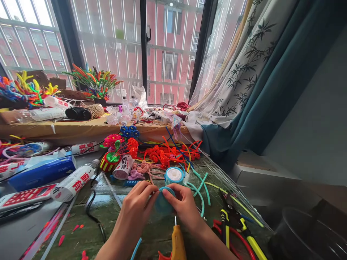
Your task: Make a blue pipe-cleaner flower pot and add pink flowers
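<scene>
In the head view, the white-filled tub [174, 175] stands on the counter [155, 234]. Just in front of it, both hands hold a see-through blue cup [163, 206]. The left hand [137, 202] has its fingers nearly closed, pinching the rim's left side; the right hand [183, 205] has thumb and fingers curled in, gripping the rim's right side. The glue gun [178, 241] lies further in front of the tub, pliers [240, 227] to its right, red flowers [164, 156] behind it.
</scene>
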A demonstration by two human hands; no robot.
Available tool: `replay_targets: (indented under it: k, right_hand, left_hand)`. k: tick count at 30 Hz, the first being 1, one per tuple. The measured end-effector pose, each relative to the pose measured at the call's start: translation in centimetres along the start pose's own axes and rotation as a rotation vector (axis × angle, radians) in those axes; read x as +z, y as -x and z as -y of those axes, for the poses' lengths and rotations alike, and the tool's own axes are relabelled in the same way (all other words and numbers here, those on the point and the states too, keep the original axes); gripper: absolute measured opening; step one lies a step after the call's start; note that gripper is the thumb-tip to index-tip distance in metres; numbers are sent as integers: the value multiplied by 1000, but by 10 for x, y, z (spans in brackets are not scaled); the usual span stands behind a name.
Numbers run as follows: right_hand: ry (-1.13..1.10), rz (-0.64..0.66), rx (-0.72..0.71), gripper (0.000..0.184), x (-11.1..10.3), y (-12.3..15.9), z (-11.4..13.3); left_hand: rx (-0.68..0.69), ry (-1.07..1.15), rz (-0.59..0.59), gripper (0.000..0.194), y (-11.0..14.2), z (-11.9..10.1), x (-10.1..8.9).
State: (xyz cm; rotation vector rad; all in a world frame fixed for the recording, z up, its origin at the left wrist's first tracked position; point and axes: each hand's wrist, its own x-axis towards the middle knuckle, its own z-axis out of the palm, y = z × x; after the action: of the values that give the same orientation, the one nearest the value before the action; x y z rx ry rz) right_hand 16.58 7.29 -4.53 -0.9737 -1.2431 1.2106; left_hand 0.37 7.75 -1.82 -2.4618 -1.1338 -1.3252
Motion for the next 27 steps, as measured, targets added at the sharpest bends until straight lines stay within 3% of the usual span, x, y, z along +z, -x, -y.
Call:
replay_targets:
  k: [16,23,27]
  right_hand:
    - [91,-33,34,43,5,7,-8]
    - [103,-31,27,41,3,5,-8]
    - [65,-6,25,42,2,4,-9]
  left_hand:
    - [18,-3,102,25,3,-1,0]
    - [-18,31,22,21,18,7,16]
    - [2,-22,21,22,13,5,10]
